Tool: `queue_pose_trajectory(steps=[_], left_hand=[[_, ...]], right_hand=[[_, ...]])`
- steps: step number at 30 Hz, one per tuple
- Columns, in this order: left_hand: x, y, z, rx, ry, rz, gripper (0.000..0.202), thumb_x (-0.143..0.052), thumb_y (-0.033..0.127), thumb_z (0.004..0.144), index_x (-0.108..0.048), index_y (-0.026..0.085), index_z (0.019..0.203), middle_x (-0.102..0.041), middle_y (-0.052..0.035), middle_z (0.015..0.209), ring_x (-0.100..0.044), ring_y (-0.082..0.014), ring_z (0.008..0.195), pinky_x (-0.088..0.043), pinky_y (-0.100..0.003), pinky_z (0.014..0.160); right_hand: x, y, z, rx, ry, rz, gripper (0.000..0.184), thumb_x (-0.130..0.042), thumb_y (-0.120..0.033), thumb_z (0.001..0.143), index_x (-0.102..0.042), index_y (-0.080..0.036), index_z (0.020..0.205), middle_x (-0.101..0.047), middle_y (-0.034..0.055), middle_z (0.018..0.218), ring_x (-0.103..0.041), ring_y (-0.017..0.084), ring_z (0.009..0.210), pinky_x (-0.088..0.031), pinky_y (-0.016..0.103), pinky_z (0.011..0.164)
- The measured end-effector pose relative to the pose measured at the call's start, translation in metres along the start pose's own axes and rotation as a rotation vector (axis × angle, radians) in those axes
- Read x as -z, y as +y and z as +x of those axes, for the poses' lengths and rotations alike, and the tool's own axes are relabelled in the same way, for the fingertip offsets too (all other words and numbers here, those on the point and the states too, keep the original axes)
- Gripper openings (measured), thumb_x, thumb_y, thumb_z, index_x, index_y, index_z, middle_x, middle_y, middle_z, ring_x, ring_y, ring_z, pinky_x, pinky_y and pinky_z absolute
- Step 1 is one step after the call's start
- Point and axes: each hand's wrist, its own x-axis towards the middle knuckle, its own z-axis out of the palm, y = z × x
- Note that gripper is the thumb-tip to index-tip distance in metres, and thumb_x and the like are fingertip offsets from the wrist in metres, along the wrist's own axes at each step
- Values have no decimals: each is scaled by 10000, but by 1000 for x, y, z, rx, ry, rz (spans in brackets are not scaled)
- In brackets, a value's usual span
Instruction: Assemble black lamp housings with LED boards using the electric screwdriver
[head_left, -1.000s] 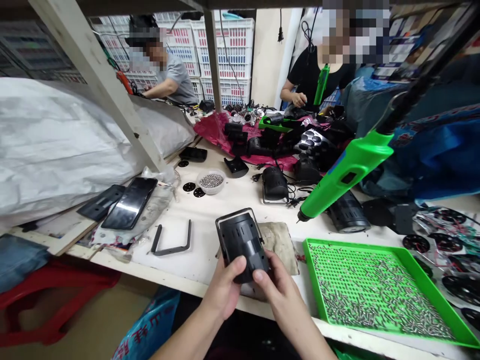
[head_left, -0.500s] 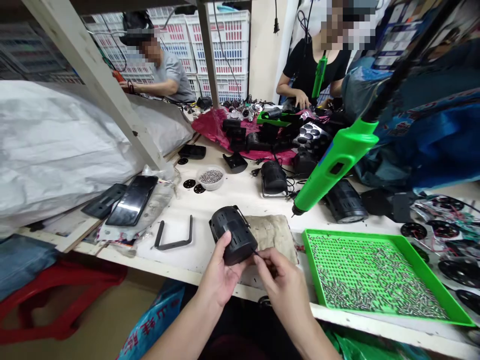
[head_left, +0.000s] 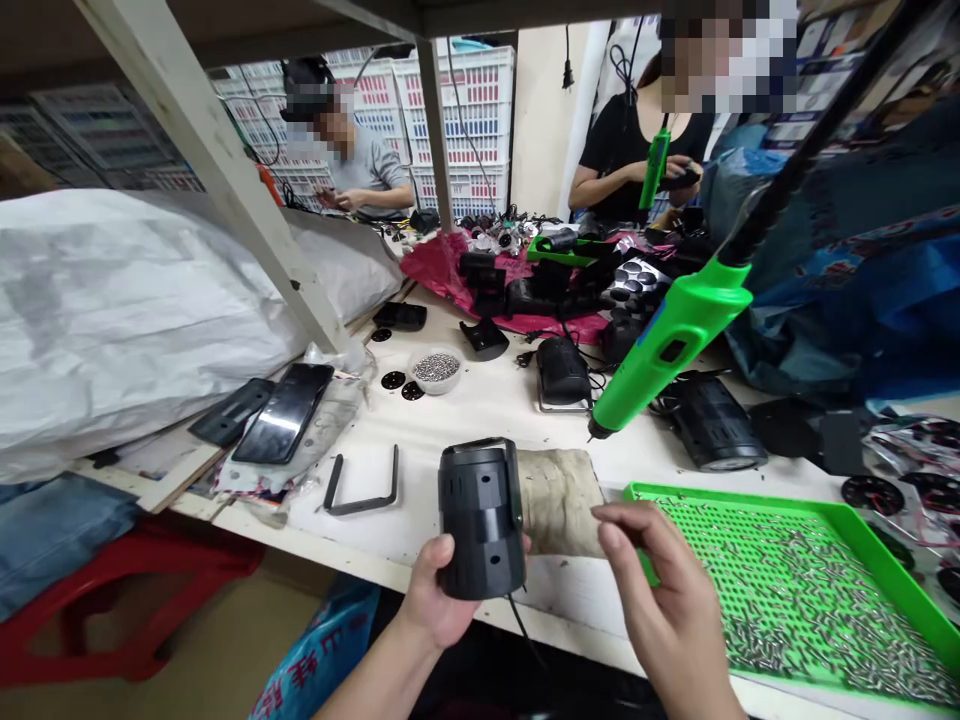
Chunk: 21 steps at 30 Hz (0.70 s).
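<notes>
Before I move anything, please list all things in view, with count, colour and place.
housing: 1, black, front centre
cloth: 1, beige, right of housing
tray: 1, green, front right
screws: many, silver, in tray
loose U-bracket: 1, black, left of housing
electric screwdrivers: 2, green, right and back
table: 1, white, middle
bowl: 1, pale, middle
small discs: 3, black, left of bowl
other parts: uncountable, mostly black, right and back
phone: 1, black, left
sheet: 1, pink, back
sack: 1, white, left
stool: 1, red, lower left
crates: several, white, background
co-workers: 2, grey and black tops, background
left hand: 1, bare, holding housing
right hand: 1, bare, by tray's left edge
</notes>
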Motion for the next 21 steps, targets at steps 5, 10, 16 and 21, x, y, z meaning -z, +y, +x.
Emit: queue_pose_trajectory(steps=[5,10,16,21], left_hand=[[-1,3,6,34,-20,-44,537,-680,493,708,-696,121,1096,-718,-125,1054,-674,-240,908,-521,-336,816],[6,0,7,27,-57,85,517,-720,472,684,-700,135,1075,-731,-121,1025,-682,-257,904,-531,-347,798],[-4,-6,7,1,-58,257,571,-796,311,628,-641,186,1164,-726,-86,985,-670,-281,926,-518,-374,817],[-15,-8,11,-23,187,330,697,-799,330,606,-555,191,1244,-684,-101,1053,-616,-309,1007,-486,-433,872]], right_hand=[[-2,4,9,-237,-17,139,197,-524,-403,903,-600,-256,1010,-610,34,944,-590,167,842,-473,308,740],[-9,1,17,-283,81,234,329,-560,-452,867,-549,-269,1141,-577,74,1166,-541,224,1098,-454,387,899],[-37,-6,24,-353,-201,449,635,-636,-510,783,-434,-281,1341,-509,93,1370,-484,269,1264,-396,472,1052],[-33,-1,28,-284,3,220,552,-605,-456,820,-461,-245,1309,-527,123,1271,-529,269,1164,-421,514,997]])
